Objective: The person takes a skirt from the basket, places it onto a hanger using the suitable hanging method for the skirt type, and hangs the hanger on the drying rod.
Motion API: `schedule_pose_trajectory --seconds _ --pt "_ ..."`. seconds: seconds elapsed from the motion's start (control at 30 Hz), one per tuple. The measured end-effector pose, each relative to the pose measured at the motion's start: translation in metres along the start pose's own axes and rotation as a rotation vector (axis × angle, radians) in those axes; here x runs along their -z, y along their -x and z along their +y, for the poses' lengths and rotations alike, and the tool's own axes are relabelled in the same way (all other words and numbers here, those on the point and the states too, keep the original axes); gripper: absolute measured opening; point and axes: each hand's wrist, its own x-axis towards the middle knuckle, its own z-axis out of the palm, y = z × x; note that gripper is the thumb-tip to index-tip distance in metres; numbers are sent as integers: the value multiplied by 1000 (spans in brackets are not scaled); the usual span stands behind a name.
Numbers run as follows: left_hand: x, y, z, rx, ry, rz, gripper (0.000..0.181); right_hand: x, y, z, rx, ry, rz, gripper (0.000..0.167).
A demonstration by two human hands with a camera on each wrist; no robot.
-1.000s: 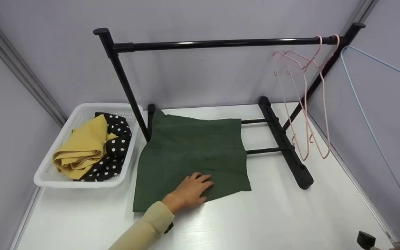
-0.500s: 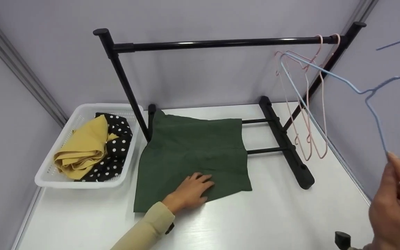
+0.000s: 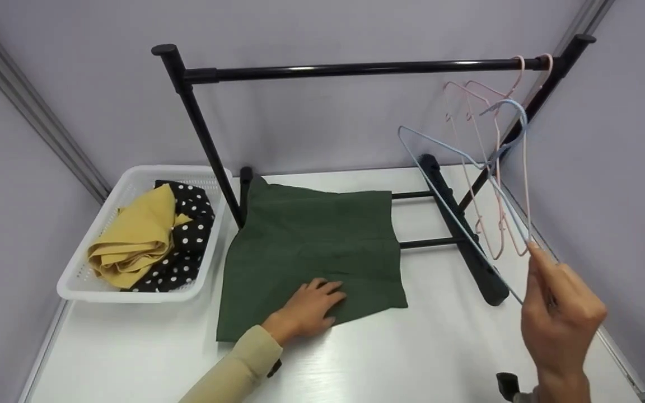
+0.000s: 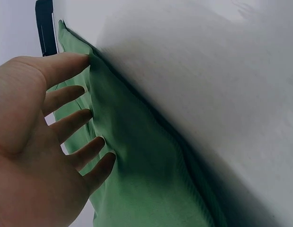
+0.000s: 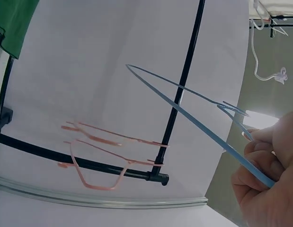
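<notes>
A dark green cloth lies spread over the table and the rack's lower bars. My left hand rests on its near edge with fingers spread and nearly straight; in the left wrist view the fingertips touch the fabric. At the right, my right hand grips a light blue hanger by one end, its hook pointing up. The hanger is held tilted in the air, in front of the pink hangers. In the right wrist view the fingers curl round the blue hanger.
A black clothes rack stands at the back, two pink hangers on the right end of its rail. Left of it, a white basket holds a folded yellow cloth and a black polka-dot cloth. Walls bound the table.
My right hand has come in from the right edge, carrying the blue hanger leftward in front of the pink ones. The left hand and green cloth have stayed in place.
</notes>
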Motion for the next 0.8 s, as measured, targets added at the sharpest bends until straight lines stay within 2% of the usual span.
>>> schedule_pose_trajectory --seconds 0.13,0.37,0.53,0.8 --pt "0 0 0 -2 -1 0 49 -11 9 6 4 14 -37 23" --pt "-1 1 0 -7 2 6 49 -29 33 38 5 26 -123 31" --pt "0 1 0 3 16 -9 50 -41 45 50 0 23 -189 33" --pt "1 0 0 9 12 -5 50 -67 59 70 -29 11 -214 34"
